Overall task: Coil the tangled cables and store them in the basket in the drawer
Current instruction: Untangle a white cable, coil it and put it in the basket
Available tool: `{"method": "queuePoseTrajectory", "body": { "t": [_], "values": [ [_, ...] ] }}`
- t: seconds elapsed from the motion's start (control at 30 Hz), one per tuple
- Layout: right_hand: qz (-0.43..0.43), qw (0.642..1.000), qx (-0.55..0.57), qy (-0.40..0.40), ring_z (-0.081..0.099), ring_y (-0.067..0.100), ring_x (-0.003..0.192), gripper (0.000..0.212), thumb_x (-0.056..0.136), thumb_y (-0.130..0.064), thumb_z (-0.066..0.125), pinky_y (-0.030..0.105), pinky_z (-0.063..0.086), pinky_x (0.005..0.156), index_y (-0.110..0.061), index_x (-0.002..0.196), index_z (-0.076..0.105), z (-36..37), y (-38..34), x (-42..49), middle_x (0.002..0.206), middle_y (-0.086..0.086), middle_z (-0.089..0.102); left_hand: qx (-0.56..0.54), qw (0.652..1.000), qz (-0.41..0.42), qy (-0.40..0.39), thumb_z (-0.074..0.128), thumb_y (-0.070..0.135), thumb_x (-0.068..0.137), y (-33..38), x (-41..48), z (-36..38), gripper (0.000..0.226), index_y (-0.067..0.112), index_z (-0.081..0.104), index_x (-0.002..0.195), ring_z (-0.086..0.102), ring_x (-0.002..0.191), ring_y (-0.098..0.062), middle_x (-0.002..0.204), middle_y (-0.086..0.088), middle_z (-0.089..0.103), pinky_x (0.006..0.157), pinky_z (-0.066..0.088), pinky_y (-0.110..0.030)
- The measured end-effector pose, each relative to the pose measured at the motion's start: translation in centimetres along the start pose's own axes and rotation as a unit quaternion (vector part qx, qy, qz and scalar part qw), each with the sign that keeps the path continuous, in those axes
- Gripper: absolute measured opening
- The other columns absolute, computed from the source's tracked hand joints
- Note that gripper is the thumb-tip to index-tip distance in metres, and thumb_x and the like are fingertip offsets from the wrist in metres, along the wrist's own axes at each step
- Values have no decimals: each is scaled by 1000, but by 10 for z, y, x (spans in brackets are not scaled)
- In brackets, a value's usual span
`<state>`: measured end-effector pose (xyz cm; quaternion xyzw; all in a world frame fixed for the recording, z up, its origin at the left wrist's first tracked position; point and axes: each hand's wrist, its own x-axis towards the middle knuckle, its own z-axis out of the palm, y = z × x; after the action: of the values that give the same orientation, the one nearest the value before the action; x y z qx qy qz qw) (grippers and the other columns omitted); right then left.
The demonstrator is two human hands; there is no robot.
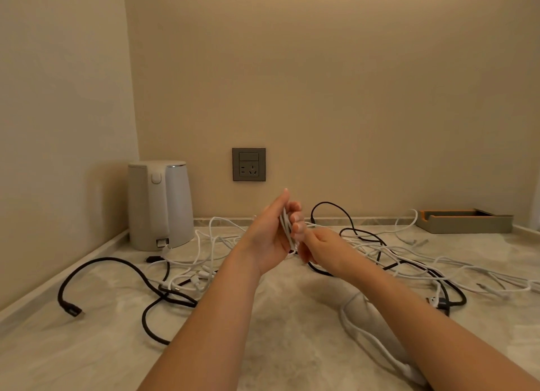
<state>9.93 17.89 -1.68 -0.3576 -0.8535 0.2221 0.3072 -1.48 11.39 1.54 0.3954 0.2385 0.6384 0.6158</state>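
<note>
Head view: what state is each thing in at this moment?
White cable: partly looped, held in both hands.
Left hand: grips the loops.
Right hand: pinches a strand beside them.
Other cables: loose, tangled on the counter.
Kettle: upright, lid shut.
Wall socket: nothing plugged in.

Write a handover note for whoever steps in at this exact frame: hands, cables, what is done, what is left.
Left hand: grips a few loops of a white cable, raised above the counter.
Right hand: pinches the same cable beside the loops.
Cables: the other white cables and the black cables lie tangled across the counter.
Done: one coil is partly wound; no finished coil is in view.
Left: finish this coil, untangle and coil the others, then store them all. The basket and drawer are out of view.
</note>
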Motion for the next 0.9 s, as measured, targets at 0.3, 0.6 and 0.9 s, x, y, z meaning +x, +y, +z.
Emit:
{"method": "queuePoseTrajectory", "body": {
  "t": [0.3,0.6,0.9],
  "values": [
    [-103,960,-252,-66,53,26,78,25,100,-29,34,41,47,73,-15,91,53,5,-33,-24,79,-1,55,-36,976,135,170,35,35,102,16,2,-22,40,9,51,76,49,39,-6,49,2,49,39,41,-14],
    [-174,924,-310,145,55,16,77,30,94,-46,47,29,33,60,-23,87,66,-17,-49,-26,85,-9,62,326,917,82,217,33,32,104,5,3,-23,47,-1,55,78,57,38,-9,51,-6,58,40,48,-19],
    [-198,972,-37,124,48,13,62,25,79,-45,65,32,39,61,-21,84,60,-26,-15,-11,66,1,55,300,943,-143,-2,13,66,93,0,-8,-3,76,9,44,56,38,38,-11,47,-2,43,36,29,-18]
  ]
}}
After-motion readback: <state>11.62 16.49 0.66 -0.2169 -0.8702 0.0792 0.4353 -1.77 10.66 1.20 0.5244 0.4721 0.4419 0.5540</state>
